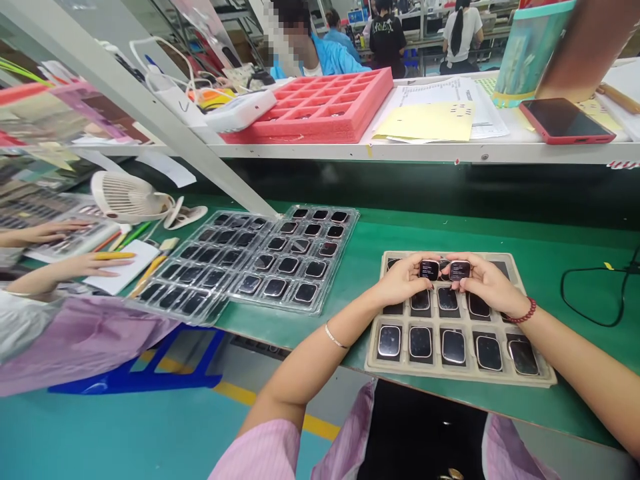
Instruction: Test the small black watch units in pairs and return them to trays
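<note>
My left hand point(407, 279) grips a smartwatch case point(429, 270) with a lit screen showing small text. In my right hand point(483, 281) is a second smartwatch case point(459, 270), its screen lit as well. Both are held side by side above the back row of a beige tray point(373, 360). Rows of square watch cases with dark screens sit in the tray's pockets, among them a watch case point(453, 347) in the front row. My hands hide part of the back rows.
Clear plastic trays point(320, 303) of watch cases lie to the left. A co-worker's hands point(87, 267) rest near a white fan point(127, 197). Overhead, a shelf point(420, 152) carries a pink foam tray point(350, 120), papers and a phone point(567, 120). A black cable point(595, 325) lies right.
</note>
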`<state>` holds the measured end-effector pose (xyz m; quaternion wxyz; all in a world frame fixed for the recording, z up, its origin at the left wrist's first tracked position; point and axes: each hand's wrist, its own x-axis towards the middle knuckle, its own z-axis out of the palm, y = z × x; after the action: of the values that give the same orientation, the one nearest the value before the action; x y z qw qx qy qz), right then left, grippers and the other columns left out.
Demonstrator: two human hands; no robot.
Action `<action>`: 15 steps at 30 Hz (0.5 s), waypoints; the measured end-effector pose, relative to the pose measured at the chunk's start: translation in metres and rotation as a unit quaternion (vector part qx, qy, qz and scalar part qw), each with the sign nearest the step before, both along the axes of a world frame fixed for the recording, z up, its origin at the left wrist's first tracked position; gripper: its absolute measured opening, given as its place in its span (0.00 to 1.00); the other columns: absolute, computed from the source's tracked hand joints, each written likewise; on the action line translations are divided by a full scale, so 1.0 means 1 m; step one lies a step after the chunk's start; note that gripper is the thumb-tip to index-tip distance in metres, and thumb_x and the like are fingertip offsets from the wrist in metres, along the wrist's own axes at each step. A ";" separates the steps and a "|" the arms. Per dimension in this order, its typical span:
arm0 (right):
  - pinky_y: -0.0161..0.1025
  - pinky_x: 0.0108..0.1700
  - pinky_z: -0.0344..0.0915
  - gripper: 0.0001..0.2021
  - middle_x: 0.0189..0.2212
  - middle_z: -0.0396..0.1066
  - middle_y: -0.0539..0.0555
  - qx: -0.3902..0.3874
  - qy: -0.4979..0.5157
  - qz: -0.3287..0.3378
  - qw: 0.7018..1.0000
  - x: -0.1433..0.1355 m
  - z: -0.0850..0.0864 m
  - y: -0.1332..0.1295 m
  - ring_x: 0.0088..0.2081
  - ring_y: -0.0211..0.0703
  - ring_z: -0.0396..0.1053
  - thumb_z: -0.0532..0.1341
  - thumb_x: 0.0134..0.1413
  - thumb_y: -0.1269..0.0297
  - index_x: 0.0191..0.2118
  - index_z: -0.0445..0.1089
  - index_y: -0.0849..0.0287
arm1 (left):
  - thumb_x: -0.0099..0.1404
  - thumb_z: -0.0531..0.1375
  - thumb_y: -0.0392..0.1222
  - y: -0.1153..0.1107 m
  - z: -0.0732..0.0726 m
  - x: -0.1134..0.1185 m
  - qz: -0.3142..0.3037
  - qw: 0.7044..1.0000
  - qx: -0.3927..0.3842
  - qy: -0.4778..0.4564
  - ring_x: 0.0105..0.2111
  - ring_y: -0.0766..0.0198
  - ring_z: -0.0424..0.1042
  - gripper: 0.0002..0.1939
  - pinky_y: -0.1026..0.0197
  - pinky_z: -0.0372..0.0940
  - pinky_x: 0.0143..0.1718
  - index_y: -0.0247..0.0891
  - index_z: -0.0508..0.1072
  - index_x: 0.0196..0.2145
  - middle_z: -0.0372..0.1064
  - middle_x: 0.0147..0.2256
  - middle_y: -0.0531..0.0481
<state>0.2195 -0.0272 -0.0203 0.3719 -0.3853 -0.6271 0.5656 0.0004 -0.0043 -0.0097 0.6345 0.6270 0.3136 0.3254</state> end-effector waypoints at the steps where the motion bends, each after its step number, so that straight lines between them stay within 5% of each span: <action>1: 0.41 0.36 0.70 0.21 0.46 0.71 0.57 -0.002 -0.003 -0.001 1.000 0.000 0.000 0.000 0.34 0.41 0.72 0.56 0.54 0.72 0.55 0.61 0.56 | 0.54 0.59 0.29 0.000 0.000 0.000 -0.001 1.000 -0.002 0.001 0.37 0.64 0.71 0.26 0.59 0.66 0.43 0.37 0.66 0.51 0.70 0.42 0.46; 5: 0.40 0.33 0.69 0.17 0.43 0.72 0.58 -0.010 -0.015 -0.005 1.000 0.001 -0.001 0.002 0.31 0.40 0.72 0.54 0.59 0.66 0.53 0.64 0.57 | 0.59 0.57 0.34 0.001 -0.001 0.000 0.000 1.000 -0.007 0.011 0.28 0.69 0.71 0.19 0.62 0.66 0.35 0.36 0.68 0.50 0.70 0.39 0.46; 15: 0.40 0.32 0.70 0.16 0.41 0.73 0.58 -0.014 -0.016 -0.016 1.000 -0.001 0.001 0.001 0.30 0.40 0.72 0.55 0.59 0.65 0.52 0.65 0.58 | 0.59 0.56 0.33 0.001 -0.001 0.000 0.005 1.000 -0.015 0.018 0.27 0.69 0.70 0.17 0.63 0.66 0.33 0.34 0.70 0.46 0.69 0.37 0.46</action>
<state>0.2186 -0.0263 -0.0192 0.3656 -0.4092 -0.6188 0.5621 0.0004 -0.0030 -0.0104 0.6367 0.6214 0.3329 0.3124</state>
